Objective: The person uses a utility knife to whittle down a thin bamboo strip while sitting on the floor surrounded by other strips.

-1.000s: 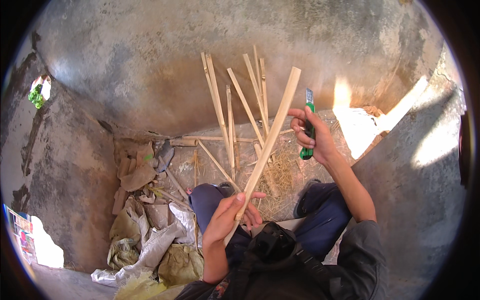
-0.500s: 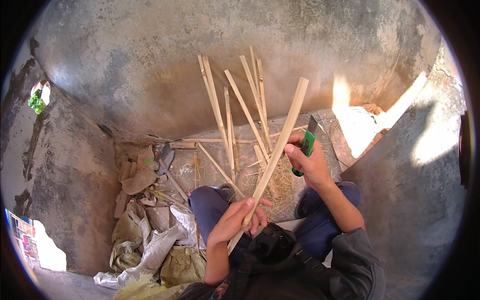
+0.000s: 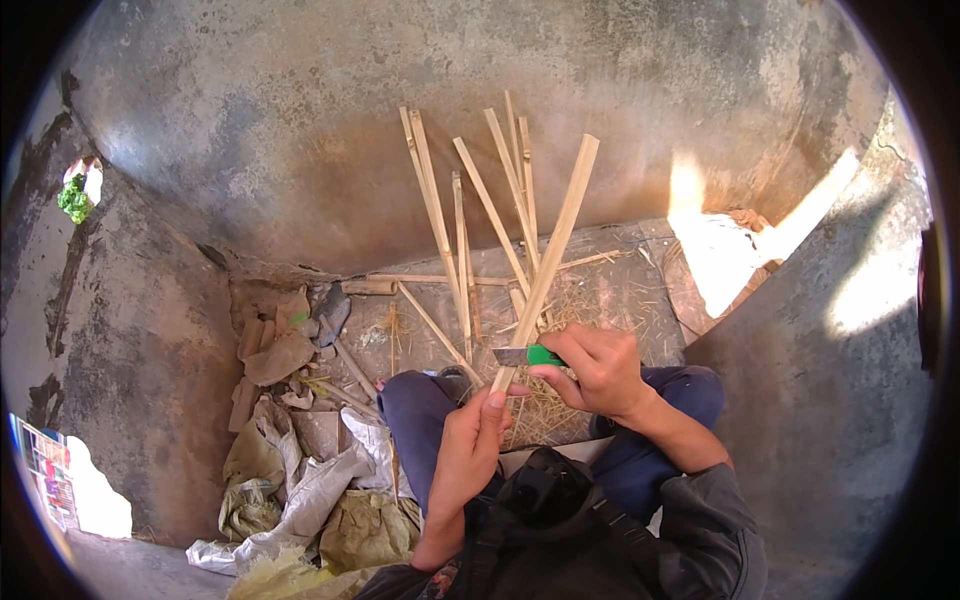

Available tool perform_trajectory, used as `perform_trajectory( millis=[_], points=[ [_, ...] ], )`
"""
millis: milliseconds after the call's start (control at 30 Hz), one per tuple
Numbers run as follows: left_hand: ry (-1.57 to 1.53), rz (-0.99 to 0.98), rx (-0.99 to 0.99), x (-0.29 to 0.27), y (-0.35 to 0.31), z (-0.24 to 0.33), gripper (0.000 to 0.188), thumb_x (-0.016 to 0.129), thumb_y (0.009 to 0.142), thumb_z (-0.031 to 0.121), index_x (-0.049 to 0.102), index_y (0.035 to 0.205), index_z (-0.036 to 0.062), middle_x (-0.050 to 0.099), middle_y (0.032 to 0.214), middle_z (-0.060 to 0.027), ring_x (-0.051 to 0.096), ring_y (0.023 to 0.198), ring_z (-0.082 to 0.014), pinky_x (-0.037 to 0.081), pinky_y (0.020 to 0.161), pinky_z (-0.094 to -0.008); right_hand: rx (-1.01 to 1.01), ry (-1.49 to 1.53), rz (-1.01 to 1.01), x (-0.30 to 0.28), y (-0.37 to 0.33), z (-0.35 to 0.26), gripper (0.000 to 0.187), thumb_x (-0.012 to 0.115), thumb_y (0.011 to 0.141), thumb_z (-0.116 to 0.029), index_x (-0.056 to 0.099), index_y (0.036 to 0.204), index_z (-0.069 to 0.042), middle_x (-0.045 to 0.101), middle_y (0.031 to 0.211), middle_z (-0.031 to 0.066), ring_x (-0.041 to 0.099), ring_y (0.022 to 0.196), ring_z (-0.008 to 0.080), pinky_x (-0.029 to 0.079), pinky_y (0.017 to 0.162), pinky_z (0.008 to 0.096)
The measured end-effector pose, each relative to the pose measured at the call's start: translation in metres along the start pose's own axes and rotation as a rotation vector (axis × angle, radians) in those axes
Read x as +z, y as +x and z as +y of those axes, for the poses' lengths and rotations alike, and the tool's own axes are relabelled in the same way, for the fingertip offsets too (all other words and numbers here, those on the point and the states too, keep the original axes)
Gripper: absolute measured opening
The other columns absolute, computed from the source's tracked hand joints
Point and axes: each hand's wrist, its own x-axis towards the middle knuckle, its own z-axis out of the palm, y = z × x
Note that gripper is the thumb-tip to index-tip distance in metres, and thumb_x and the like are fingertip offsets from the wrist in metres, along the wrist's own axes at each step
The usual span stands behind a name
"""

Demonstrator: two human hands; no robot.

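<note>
A long pale bamboo strip (image 3: 560,235) slants up and away from my lap. Its lower part is gripped by my left hand (image 3: 470,442), the thumb lying along it. My right hand (image 3: 600,370) is closed round a green utility knife (image 3: 543,355). The knife's bare blade lies across the strip just above my left thumb, pointing left. The lowest end of the strip is hidden behind my left hand. Thin shavings (image 3: 550,415) lie on the ground between my legs.
Several more bamboo strips (image 3: 432,195) lean on the concrete wall (image 3: 330,150) ahead. Crumpled sacks (image 3: 310,490) and broken tile pieces (image 3: 278,360) lie at my left. Another wall (image 3: 810,400) stands close on the right, with a sunlit patch (image 3: 715,255) beside it.
My right hand has come down and left, bringing the blade from beside the strip to across it. The left hand has turned with its thumb up, and the strip's top has shifted slightly left.
</note>
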Motion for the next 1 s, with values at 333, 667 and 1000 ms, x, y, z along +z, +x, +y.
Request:
perform_trajectory(
  millis=[333,667,1000],
  points=[
    [0.255,0.131,0.046,0.013,-0.006,0.017,0.033,0.051,0.121,0.026,0.073,0.133,0.0036,0.069,0.078,-0.0200,0.072,0.073,-0.0340,0.055,0.070,-0.0426,-0.003,-0.065,0.051,-0.003,0.002,-0.004,0.031,0.085,0.094,-0.040,0.077,0.104,-0.011,0.065,0.077,0.0023,0.068,0.061,0.0218,0.051,0.053,0.0360],
    [0.275,0.137,0.035,0.011,-0.006,0.014,0.031,0.051,0.120,0.025,0.072,0.130,0.0047,0.069,0.078,-0.0191,0.072,0.072,-0.0353,0.054,0.068,-0.0428,0.002,-0.104,0.086,-0.002,0.006,0.002,0.033,0.084,0.095,-0.042,0.078,0.101,-0.011,0.065,0.074,0.0042,0.065,0.058,0.0245,0.049,0.052,0.0377],
    [0.249,0.148,0.040,0.008,-0.012,0.006,0.032,0.049,0.121,0.019,0.075,0.126,0.0020,0.052,0.070,-0.0002,0.047,0.062,-0.0069,0.038,0.057,-0.0291,0.050,-0.144,0.092,-0.010,0.013,0.015,0.027,0.085,0.096,-0.034,0.077,0.103,-0.010,0.072,0.084,0.0051,0.071,0.064,0.0264,0.053,0.055,0.0373]
  ],
)
